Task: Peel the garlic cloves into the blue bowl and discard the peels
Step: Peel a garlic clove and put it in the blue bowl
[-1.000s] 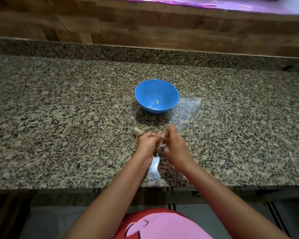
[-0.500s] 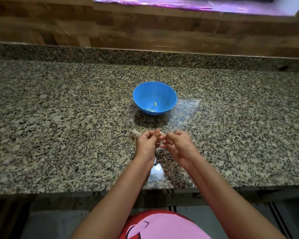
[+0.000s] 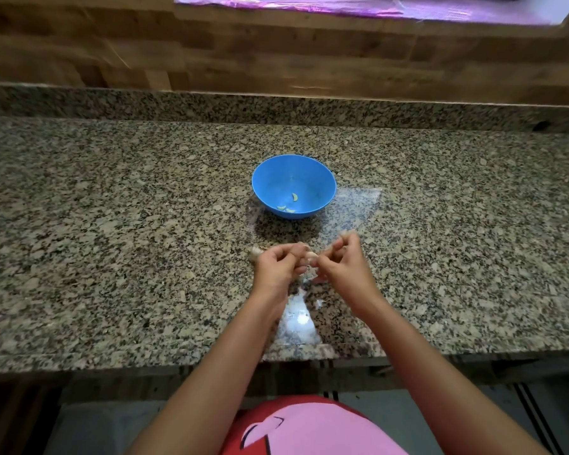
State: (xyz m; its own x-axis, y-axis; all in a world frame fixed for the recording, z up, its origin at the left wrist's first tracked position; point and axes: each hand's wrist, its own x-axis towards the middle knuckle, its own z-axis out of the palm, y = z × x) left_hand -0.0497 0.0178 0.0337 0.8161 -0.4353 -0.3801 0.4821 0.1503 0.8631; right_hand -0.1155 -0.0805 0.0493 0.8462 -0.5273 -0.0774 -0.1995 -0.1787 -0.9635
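We hold a small pale garlic clove [image 3: 310, 256] between both hands, low over the speckled granite counter [image 3: 112, 241]. Our left hand [image 3: 276, 267] pinches it with curled fingers; our right hand [image 3: 340, 264], blurred, pinches its other end. Just beyond sits the round blue plastic bowl [image 3: 266, 182], holding a few peeled cloves [image 3: 289, 206].

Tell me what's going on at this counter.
A person is peeling garlic at the granite counter. The left hand grips a garlic clove, and the right hand pinches the same clove, apparently pulling its skin off. The blue bowl just beyond holds a few peeled pieces. Peel scraps lie on the counter under the hands, and another piece of garlic sits beside the left hand.
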